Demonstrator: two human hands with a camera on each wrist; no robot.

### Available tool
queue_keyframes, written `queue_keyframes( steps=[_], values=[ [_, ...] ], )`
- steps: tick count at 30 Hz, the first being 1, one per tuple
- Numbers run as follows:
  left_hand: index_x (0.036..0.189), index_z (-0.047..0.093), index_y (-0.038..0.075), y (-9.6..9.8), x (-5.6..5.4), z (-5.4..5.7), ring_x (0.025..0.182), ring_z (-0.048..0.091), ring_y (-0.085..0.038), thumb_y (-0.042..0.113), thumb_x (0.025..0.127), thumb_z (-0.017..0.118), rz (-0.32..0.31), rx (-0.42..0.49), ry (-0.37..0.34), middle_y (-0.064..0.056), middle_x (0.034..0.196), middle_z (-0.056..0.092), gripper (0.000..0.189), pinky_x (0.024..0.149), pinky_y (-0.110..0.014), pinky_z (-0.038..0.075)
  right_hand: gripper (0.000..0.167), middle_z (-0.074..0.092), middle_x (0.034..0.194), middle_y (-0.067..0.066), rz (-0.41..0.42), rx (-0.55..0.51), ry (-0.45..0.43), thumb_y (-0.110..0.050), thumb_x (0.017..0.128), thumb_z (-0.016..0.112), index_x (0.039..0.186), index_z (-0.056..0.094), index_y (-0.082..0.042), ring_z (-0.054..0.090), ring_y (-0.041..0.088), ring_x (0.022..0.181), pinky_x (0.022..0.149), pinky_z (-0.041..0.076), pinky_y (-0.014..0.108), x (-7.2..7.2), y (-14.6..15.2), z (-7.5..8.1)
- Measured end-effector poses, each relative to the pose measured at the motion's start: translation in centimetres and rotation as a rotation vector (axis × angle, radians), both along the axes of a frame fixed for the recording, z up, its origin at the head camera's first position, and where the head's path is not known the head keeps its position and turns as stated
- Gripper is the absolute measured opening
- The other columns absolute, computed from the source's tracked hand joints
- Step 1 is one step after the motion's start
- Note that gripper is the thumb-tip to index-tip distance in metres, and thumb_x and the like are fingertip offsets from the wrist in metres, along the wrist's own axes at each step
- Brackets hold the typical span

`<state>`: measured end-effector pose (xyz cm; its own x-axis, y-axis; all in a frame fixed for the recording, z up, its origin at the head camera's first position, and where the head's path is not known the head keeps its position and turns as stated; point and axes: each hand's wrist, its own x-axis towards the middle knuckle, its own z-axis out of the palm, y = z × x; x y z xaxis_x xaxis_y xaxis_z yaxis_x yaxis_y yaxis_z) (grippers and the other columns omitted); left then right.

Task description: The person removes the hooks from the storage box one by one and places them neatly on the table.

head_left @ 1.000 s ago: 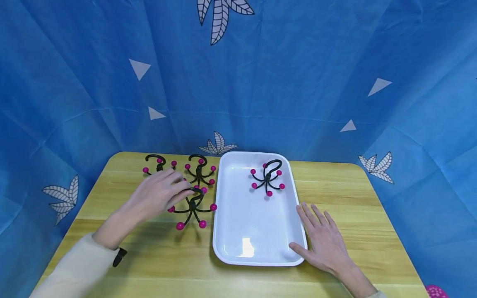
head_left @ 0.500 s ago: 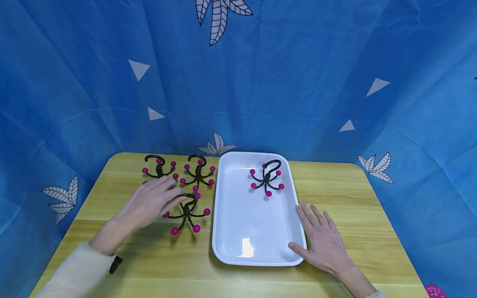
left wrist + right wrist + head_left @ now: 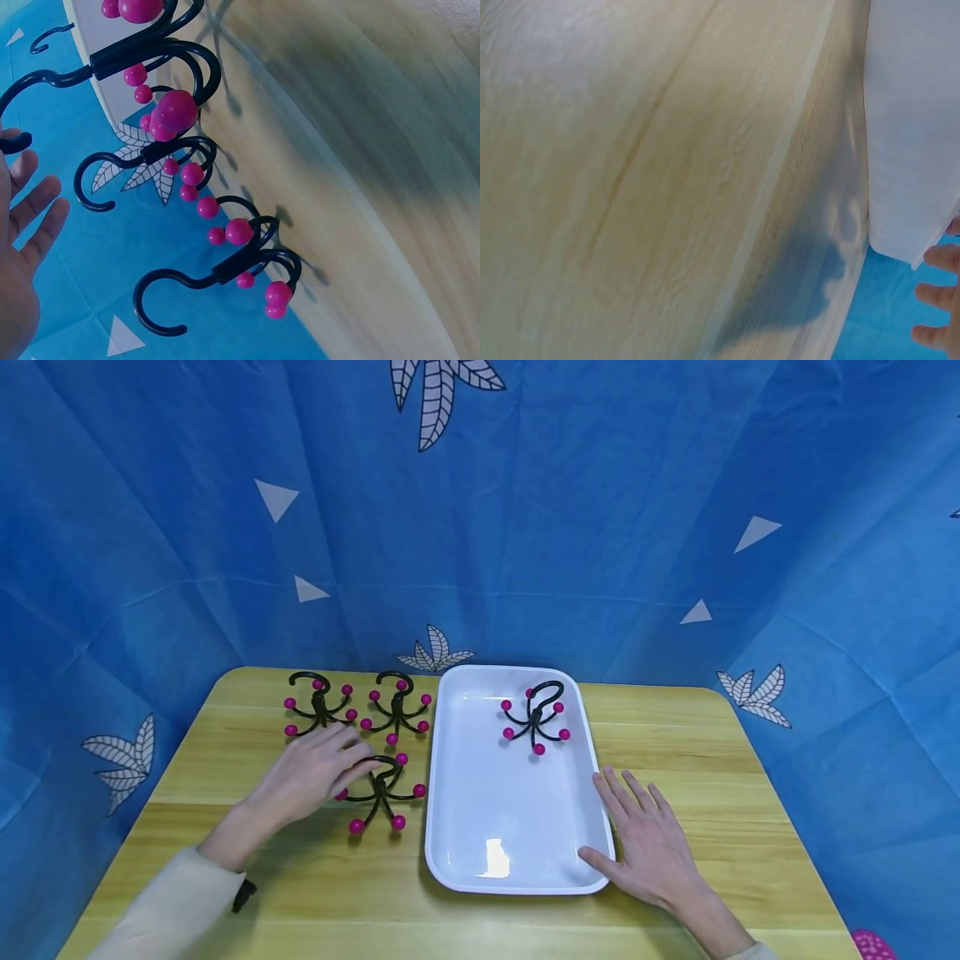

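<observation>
My left hand [image 3: 311, 775] pinches the curved top of a black hook hanger [image 3: 381, 797] with several arms tipped by pink balls. This hanger stands upright, just above or on the table; I cannot tell which. In the left wrist view the hook end of the held hanger [image 3: 112, 61] meets the hand at the left edge, where the thumb is out of sight. My right hand [image 3: 654, 847], fingers spread, lies at the right rim of a white tray [image 3: 517, 888]. The right wrist view shows its fingertips beside the tray wall [image 3: 915, 150].
Two like hangers stand behind the left hand, the left one [image 3: 320, 706] and the right one [image 3: 397, 706]. Another hanger [image 3: 536, 718] stands inside the tray at its far end. A blue patterned cloth [image 3: 525, 527] hangs behind the wooden table [image 3: 697, 752].
The held hanger has gone down toward the table and a little left, away from the tray; in the last half second it shifted slightly right. The right hand has stayed at the tray.
</observation>
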<state>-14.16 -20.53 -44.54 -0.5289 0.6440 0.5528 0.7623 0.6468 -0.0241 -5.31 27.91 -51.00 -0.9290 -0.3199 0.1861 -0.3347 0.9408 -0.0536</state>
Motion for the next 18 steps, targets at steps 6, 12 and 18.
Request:
queue_keyframes(
  steps=[6, 12, 18],
  values=[
    [0.093, 0.073, 0.019, 0.2, -0.1, -0.5, 0.078, 0.062, -0.014, 0.053, 0.113, 0.026, 0.019, -0.012, -0.025, 0.001, 0.086, 0.066, 0.061, 0.064, -0.031, 0.057, 0.105, 0.044, 0.167, 0.014, 0.004, -0.004, 0.012, -0.076, 0.084, 0.067, 0.163, 0.039, -0.013, 0.044, 0.044, 0.152, 0.121, 0.034, 0.067, 0.0, 0.0, -0.1],
    [0.093, 0.073, 0.019, 0.4, -0.2, -0.9, 0.074, 0.058, -0.012, 0.053, 0.113, 0.026, 0.016, -0.015, -0.031, 0.003, 0.083, 0.061, 0.061, 0.063, -0.029, 0.054, 0.104, 0.044, 0.167, 0.015, -0.002, -0.005, 0.014, -0.076, 0.084, 0.066, 0.163, 0.039, -0.014, 0.044, 0.044, 0.151, 0.121, 0.034, 0.067, 0.1, -0.1, -0.1],
    [0.095, 0.073, 0.019, 0.5, -0.3, -1.3, 0.073, 0.056, -0.010, 0.052, 0.113, 0.028, 0.008, -0.011, -0.034, 0.004, 0.083, 0.059, 0.059, 0.062, -0.028, 0.053, 0.105, 0.044, 0.167, 0.014, -0.003, 0.000, 0.009, -0.076, 0.084, 0.066, 0.164, 0.038, -0.014, 0.043, 0.044, 0.152, 0.122, 0.034, 0.067, 0.1, -0.1, -0.1]
  ],
)
